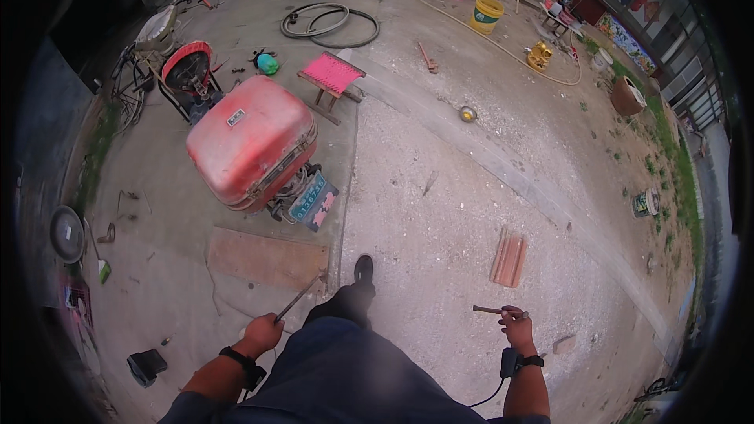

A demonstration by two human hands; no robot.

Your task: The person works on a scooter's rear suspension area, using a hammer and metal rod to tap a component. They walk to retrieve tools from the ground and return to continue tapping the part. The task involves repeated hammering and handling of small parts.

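Observation:
My left hand (265,333), at the lower left, is closed around the end of a thin dark rod (301,298). The rod slants up and to the right, and its tip reaches the right end of a flat brown board (259,259) on the ground; whether they touch, I cannot tell. My right hand (516,329), at the lower right, grips a short brownish stick-like tool (487,309) that points left and has a slightly wider dark end. Its exact kind does not show. Beyond the right hand lies a ridged reddish tile (509,257).
A two-wheeler with a faded red top box (250,141) stands ahead on the left. Past it are a pink-topped folding stool (333,74) and loose tyres (330,25). A yellow bucket (486,14) and a hose lie farther right. A black box (147,367) sits at lower left.

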